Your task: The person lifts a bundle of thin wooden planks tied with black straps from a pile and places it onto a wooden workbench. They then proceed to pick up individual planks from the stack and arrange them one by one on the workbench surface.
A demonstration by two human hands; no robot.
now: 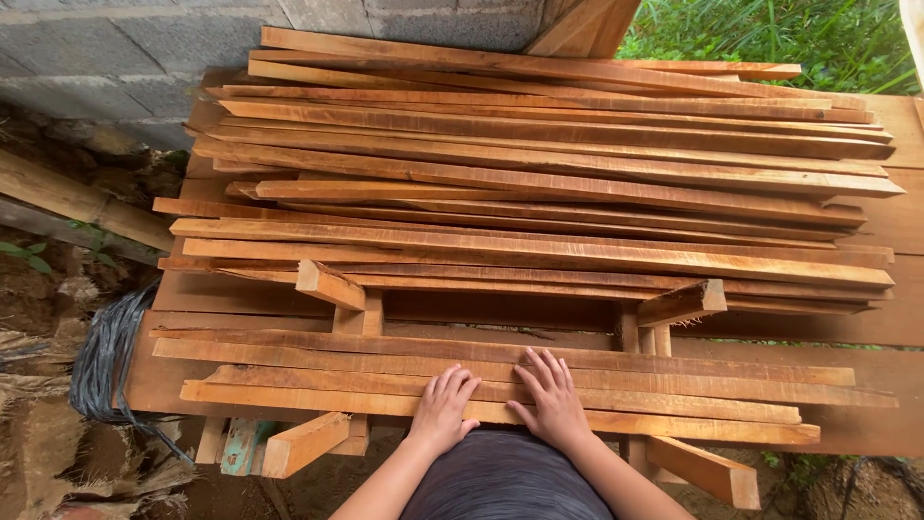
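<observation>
My left hand (443, 408) and my right hand (551, 397) lie flat, palms down and fingers spread, side by side on the near stack of long reddish-brown wooden slats (674, 390). Neither hand grips anything. The slats run left to right and rest on a wooden frame with angled cross pieces (329, 285). Beyond a gap lies a larger pile of similar slats (539, 164), stacked loosely in several layers.
A grey block wall (125, 48) stands behind the pile at the upper left. Green grass (770, 34) shows at the upper right. A dark bundle of strapping (106, 361) hangs at the left edge. Bare soil and bamboo poles (67, 197) lie to the left.
</observation>
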